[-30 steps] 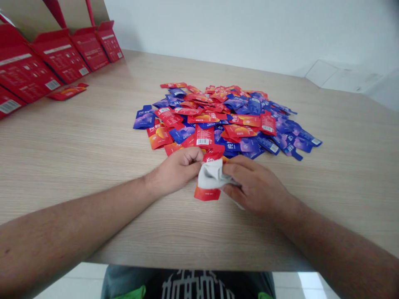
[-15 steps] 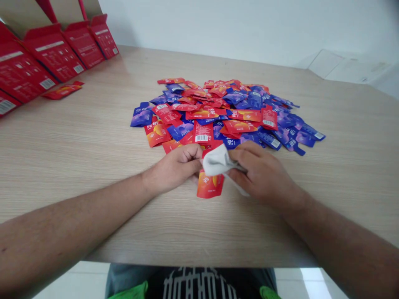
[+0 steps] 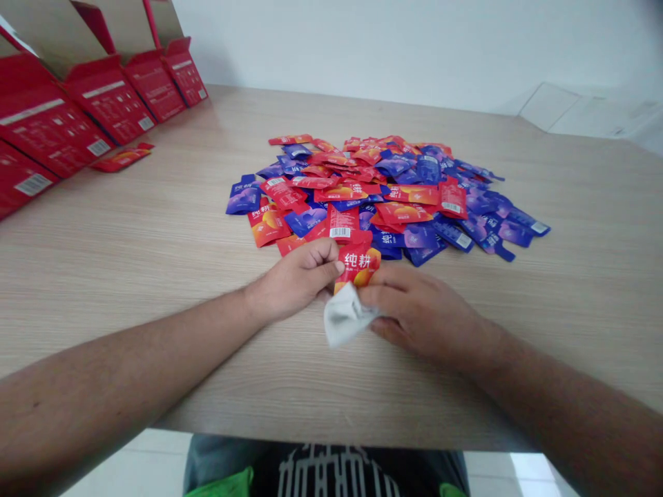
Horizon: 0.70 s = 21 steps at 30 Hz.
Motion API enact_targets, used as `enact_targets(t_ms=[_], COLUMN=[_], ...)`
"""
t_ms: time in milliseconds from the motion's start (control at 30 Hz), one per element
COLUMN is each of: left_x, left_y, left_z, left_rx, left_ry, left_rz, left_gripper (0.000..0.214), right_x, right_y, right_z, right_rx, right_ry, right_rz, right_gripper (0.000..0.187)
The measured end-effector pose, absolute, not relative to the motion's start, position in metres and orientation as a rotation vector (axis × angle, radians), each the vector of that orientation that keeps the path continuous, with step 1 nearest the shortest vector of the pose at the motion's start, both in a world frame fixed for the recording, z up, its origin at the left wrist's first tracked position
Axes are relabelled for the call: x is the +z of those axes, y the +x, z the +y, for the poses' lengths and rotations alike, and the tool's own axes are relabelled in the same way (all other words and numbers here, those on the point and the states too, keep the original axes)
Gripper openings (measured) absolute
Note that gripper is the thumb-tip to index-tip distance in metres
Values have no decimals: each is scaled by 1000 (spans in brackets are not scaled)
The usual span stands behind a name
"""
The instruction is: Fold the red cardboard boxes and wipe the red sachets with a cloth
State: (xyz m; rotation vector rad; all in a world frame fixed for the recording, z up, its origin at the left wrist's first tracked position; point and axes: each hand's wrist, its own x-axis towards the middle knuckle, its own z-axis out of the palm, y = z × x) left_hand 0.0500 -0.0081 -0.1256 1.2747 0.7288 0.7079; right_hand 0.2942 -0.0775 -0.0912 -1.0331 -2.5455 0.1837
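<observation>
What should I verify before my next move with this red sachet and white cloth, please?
1. Left hand pinches the red-orange foil sachet: ok.
2. Right hand holds the crumpled white cloth: ok.
3. Cloth meets the sachet's lower end: ok.
4. Sachet surface is clean: cannot tell.
5. Sachet is apart from the red-and-blue sachet pile: cannot tell.

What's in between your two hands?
In the head view, a red and orange pouch and a crumpled white cloth sit between the left hand and the right hand.
</observation>
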Motion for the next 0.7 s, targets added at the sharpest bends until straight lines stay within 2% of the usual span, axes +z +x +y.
enact_targets(t_ms=[67,233,400,533,700], left_x=[-127,-129,-128,-127,-125], left_y=[50,50,49,49,48], left_z=[-8,-6,-8,-7,-7], left_rx=[707,703,712,691,695], left_ry=[1268,1227,1238,1253,1317], left_rz=[718,716,702,714,686], left_gripper=[38,40,39,40,35], right_x=[-92,-91,-90,-91,-91], right_y=[294,298,296,301,298], right_z=[-78,-75,-76,-72,-74], right_rx=[213,79,168,24,146], right_ry=[-957,-1163,-979,-1166,-1037], right_rz=[-2614,-2391,-2591,-2347,-2521], right_gripper=[28,26,23,24,23])
